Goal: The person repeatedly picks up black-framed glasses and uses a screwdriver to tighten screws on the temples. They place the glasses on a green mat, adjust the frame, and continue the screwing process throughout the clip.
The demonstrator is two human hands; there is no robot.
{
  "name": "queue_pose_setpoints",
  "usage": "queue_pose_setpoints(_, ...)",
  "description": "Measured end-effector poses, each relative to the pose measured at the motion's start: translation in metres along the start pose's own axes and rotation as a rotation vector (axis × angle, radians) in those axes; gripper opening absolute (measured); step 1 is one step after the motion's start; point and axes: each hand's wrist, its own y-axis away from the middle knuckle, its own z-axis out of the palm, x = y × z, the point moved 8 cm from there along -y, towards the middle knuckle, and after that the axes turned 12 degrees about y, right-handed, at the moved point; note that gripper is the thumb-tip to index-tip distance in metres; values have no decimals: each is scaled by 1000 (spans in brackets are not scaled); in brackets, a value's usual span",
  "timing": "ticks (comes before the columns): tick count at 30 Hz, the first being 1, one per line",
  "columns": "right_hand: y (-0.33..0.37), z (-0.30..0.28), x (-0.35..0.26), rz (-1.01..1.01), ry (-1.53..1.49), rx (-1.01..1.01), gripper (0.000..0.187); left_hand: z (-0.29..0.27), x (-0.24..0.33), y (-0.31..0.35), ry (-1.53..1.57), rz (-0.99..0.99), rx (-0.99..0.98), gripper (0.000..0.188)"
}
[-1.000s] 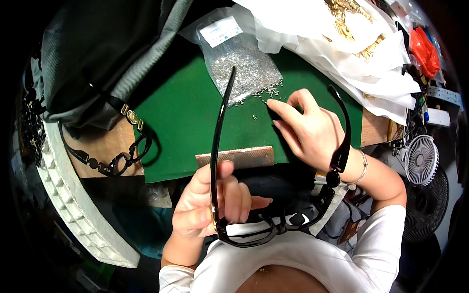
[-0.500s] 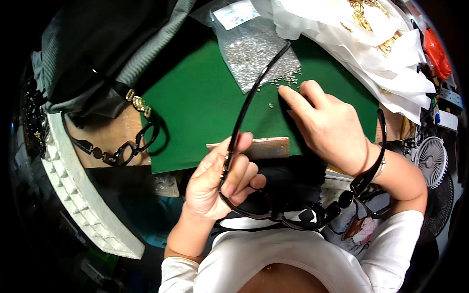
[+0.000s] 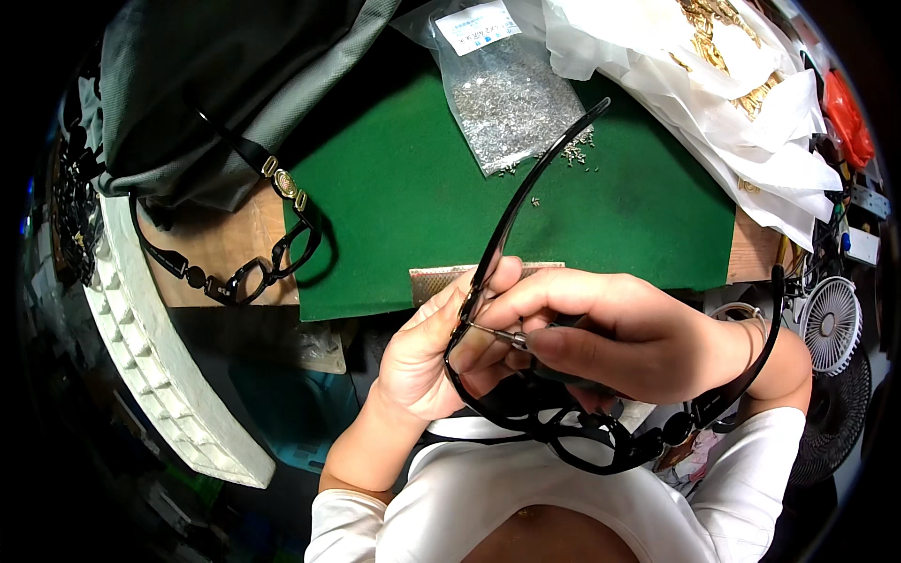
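Observation:
My left hand [image 3: 427,352] is closed round a black eyeglasses frame [image 3: 502,230] near the hinge. One temple points up and away over the mat; the lenses' rims and the other temple curve below my right hand. In my right hand [image 3: 629,333] is a small screwdriver [image 3: 511,338], its metal shaft pointing left with the tip at the hinge. Most of its dark handle is hidden by the fingers. Whether a screw sits at the tip is too small to tell. Tiny metal screws [image 3: 575,155] lie loose by a clear bag of screws [image 3: 511,98] farther off.
Under these lies a green mat [image 3: 375,225]. Another black glasses frame with a gold ornament [image 3: 284,183] rests at the left, beside a dark grey bag [image 3: 206,103] and a white ridged foam strip [image 3: 160,375]. Gold parts [image 3: 718,42] lie in white wrapping at the far right, near a small fan [image 3: 831,314].
My right hand has come back from the loose screws to the frame's hinge, with the screwdriver now showing in it. My left hand and the frame shifted slightly right.

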Motion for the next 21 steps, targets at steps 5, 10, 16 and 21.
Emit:
queue_pose_setpoints(5,1,4,13,241,-218,-86,21,8,-3,-4,65,-44,-100,42)
queue_pose_setpoints(10,4,9,19,285,-340,-77,24,7,-1,-4,24,-5,-23,39)
queue_pose_setpoints(16,4,14,15,241,-536,-102,24,3,-2,-5,-58,8,88,38)
queue_pose_setpoints(21,5,9,29,303,-423,-15,28,-3,-1,-6,-67,21,93,41)
